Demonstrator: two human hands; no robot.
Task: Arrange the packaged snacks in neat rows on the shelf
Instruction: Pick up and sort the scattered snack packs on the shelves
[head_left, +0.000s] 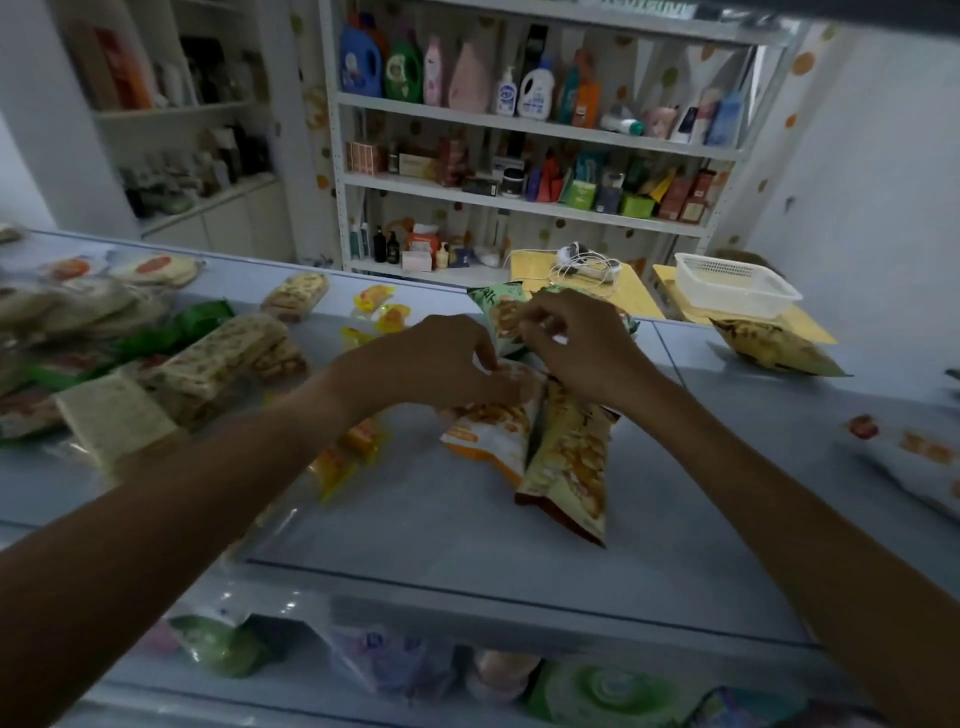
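Both hands pinch snack bags on glass counter (467, 545): left hand (441, 358) orange-white bag (493, 431), right hand (576, 343) green bag (498, 312).

Snack bags (540, 441) lie mid-counter (467, 545). Left of bags: bars (223, 358), flat packs (78, 306). Behind bags: shelf rack (524, 135). Right-behind: basket (737, 283). Right: another bag (774, 348).

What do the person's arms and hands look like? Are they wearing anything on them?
Both arms are bare all the way down, with no sleeves showing. The left hand and the right hand wear no gloves. No watch or bracelet shows on either wrist. The picture is too dim and blurry to tell if there are any rings.
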